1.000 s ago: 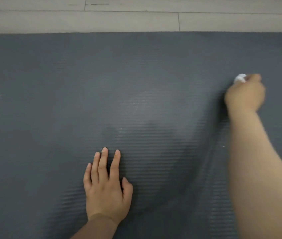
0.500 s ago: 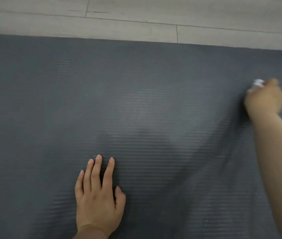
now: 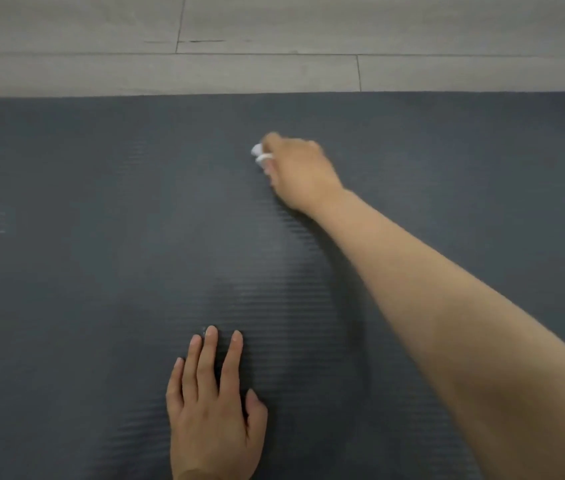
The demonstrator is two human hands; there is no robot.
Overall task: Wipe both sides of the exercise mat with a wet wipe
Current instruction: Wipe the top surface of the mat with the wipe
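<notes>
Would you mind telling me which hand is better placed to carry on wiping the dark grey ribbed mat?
Right hand: it grips the white wet wipe on the mat. Left hand lies flat, probably steadying it.

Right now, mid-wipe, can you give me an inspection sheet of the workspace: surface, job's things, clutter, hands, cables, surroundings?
Surface: dark grey ribbed exercise mat lies flat and fills most of the view; its far edge meets the floor.
Job's things: white wet wipe, bunched, pressed on the mat near the far edge.
Clutter: nothing seen.
Hands: right hand grips the wipe, arm stretched across the mat, slightly blurred; left hand rests flat on the mat with fingers straight, near the bottom of the view.
Cables: nothing seen.
Surroundings: pale wood-look plank floor beyond the mat.
</notes>
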